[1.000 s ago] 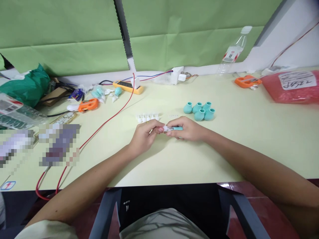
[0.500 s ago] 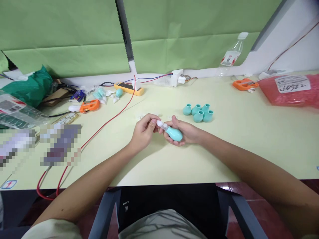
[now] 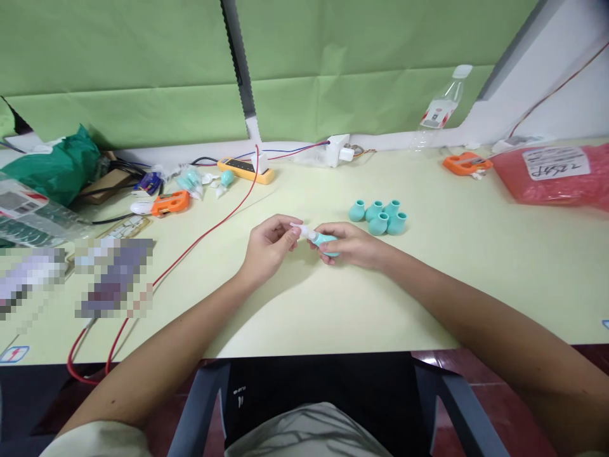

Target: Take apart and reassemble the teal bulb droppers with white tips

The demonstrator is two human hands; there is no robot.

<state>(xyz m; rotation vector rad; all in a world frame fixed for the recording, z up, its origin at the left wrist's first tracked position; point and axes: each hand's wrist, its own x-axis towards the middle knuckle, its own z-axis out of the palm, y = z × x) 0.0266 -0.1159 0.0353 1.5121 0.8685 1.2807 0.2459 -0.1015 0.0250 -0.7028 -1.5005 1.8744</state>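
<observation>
Between my hands is a teal squeeze bulb (image 3: 327, 241) with a whitish, see-through nozzle (image 3: 305, 231) at its neck, pointing left. My right hand (image 3: 354, 244) is closed around the bulb, its thumb lying along the near side and covering part of it. Thumb and curled fingers of my left hand (image 3: 272, 247) pinch the nozzle's narrow tip. To the right, behind my right hand, several teal bulbs (image 3: 379, 223) stand grouped on the pale table (image 3: 304, 317), their round mouths facing up.
At the left lie an orange-handled tool (image 3: 171, 203), a green bag (image 3: 54, 166), a yellow power strip (image 3: 245, 170) and a red cable (image 3: 204, 236). A plastic bottle (image 3: 440, 113), another orange tool (image 3: 467, 164) and a red bag (image 3: 552, 174) are at the back right.
The bulb has turned, and my right hand has shifted from cradling it below to wrapping it with the thumb on the near side. My left hand has moved slightly left.
</observation>
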